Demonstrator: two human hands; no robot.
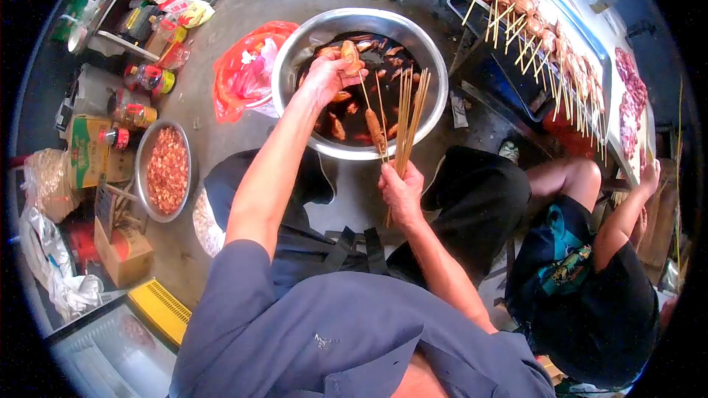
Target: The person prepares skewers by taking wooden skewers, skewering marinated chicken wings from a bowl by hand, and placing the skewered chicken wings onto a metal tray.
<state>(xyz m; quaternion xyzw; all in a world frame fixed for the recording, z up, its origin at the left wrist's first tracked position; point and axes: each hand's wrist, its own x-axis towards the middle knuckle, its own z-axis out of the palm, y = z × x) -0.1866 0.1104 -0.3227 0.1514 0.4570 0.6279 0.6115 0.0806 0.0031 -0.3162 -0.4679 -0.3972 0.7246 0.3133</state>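
A large metal bowl (287, 44) of dark liquid stands before me, with several meat pieces that look like chicken wings (337, 127) in it. Over the bowl my left hand (324, 82) pinches a wing piece (351, 56) between thumb and fingers. A thin skewer reaches that piece's lower edge; how deep it goes, I cannot tell. Further down the same skewer sits a browned meat piece (375, 131). My right hand (403, 193) is closed around a bundle of bamboo skewers (410, 114) near the bowl's front rim, and the loaded skewer runs into this grip.
Loaded skewers (558, 66) line a tray at right, beside red meat (627, 99). Another person (582, 280) sits there, one hand at the table edge. A red plastic bag (232, 77), a bowl of chopped reddish pieces (168, 169), bottles (151, 79) and cardboard boxes (124, 254) stand left.
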